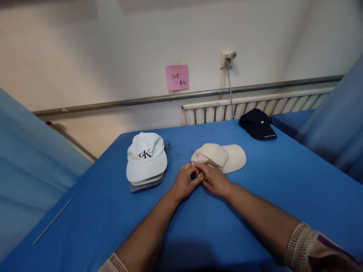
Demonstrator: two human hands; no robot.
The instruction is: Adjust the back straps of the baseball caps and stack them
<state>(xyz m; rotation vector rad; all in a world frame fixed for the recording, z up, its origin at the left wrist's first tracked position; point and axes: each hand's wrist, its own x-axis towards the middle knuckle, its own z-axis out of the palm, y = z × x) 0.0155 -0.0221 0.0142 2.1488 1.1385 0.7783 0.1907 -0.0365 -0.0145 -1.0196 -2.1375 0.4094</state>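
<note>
Both hands, left and right, were pinching the near edge of the beige cap, which lay on the blue table with its brim pointing right. I had the white cap stack left of it, the black cap farther back right.

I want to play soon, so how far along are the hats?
The stack topped by the white cap looks done. The left hand and right hand are both working at the beige cap. The dark cap lies apart, so it may be left to do.
</note>
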